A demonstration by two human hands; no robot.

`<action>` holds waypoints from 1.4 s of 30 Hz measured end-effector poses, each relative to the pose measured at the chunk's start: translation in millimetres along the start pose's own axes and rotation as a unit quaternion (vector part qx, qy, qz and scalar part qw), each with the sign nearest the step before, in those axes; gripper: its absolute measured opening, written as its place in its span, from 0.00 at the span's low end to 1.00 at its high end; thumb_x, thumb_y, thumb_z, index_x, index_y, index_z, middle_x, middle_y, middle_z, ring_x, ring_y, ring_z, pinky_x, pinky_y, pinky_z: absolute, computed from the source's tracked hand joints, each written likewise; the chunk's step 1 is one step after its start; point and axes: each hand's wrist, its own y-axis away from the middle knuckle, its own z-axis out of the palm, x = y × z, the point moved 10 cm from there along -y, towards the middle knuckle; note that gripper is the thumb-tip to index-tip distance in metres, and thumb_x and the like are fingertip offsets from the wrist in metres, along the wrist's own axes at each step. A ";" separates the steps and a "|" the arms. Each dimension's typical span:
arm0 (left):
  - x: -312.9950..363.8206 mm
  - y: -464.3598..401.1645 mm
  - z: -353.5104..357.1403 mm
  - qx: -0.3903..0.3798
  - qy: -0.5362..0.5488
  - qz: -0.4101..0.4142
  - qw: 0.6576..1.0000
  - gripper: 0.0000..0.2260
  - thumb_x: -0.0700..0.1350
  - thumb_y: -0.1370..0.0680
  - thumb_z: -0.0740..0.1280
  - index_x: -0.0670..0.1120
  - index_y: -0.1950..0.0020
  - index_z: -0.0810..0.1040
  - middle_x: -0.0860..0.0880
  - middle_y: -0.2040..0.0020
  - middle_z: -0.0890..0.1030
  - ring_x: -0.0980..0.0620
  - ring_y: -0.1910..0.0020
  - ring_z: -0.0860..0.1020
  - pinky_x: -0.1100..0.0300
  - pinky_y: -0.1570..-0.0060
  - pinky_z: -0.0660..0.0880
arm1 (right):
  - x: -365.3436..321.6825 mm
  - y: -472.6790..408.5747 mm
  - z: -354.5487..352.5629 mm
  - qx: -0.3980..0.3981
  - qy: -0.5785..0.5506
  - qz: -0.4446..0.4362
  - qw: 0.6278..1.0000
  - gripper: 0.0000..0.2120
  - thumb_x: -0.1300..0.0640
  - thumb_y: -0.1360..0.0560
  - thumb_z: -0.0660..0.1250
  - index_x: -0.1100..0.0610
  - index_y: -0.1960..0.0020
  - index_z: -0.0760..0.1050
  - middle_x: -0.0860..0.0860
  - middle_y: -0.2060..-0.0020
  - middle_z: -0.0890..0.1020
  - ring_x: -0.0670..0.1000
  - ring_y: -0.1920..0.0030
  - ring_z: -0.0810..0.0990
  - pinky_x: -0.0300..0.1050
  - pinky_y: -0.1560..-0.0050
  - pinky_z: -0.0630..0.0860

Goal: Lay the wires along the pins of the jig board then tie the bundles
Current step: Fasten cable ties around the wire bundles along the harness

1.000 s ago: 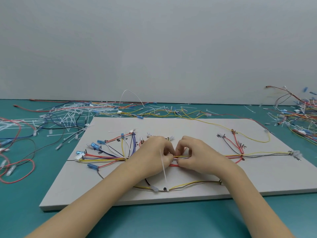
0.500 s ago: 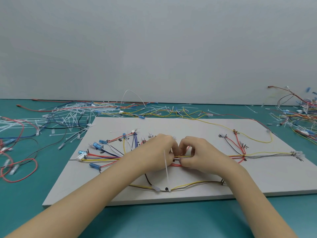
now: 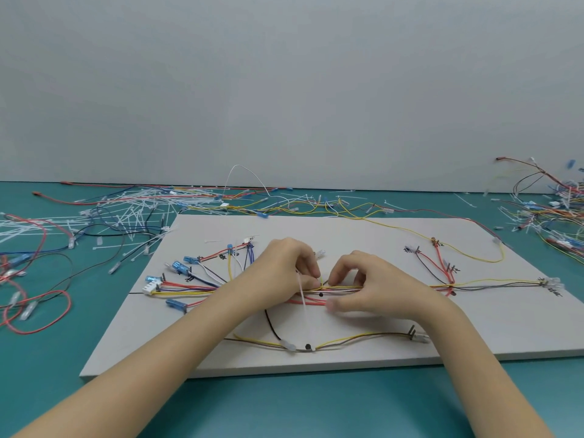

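Both hands work at the centre of the frame, over the middle of the jig board (image 3: pixel 363 229). Left hand (image 3: pixel 284 267) is curled, thumb and forefinger pinching a thin white cable tie (image 3: pixel 301 290) right at the wire bundle (image 3: pixel 343 287); the tie's tail runs down toward the lower centre. Right hand (image 3: pixel 376 284) is also curled, fingertips pinching the yellow strand on top of the same bundle, thumb pressed near the red wire (image 3: pixel 308 300) just below. The 2 hands nearly touch at the fingertips.

Board is a flat, matte, pale grey rectangle w/ small dark pins (image 3: pixel 411 331) standing up. The bundle runs horizontally across it: thin, glossy, insulated strands in yellow, red, black, white, blue. At centre-left they fan out to translucent blue connectors (image 3: pixel 177 267) and a white plug (image 3: pixel 151 287). A looser yellow-brown pair sags along the lower centre.

Counter (image 3: pixel 284 406) is smooth teal. Loose white cable ties (image 3: pixel 126 213) lie heaped at the upper left w/ spare wires (image 3: pixel 550 213) tangled at the right edge.
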 end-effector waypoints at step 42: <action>-31.2 -6.7 -0.2 0.069 0.179 -0.082 0.978 0.21 0.33 0.36 0.79 0.44 0.53 0.70 0.46 0.66 0.85 0.50 0.64 0.84 0.52 0.59 0.82 | -12.3 4.6 8.2 -0.028 0.022 0.031 0.999 0.10 0.50 0.34 0.78 0.55 0.64 0.81 0.45 0.72 0.78 0.43 0.70 0.73 0.37 0.66 0.70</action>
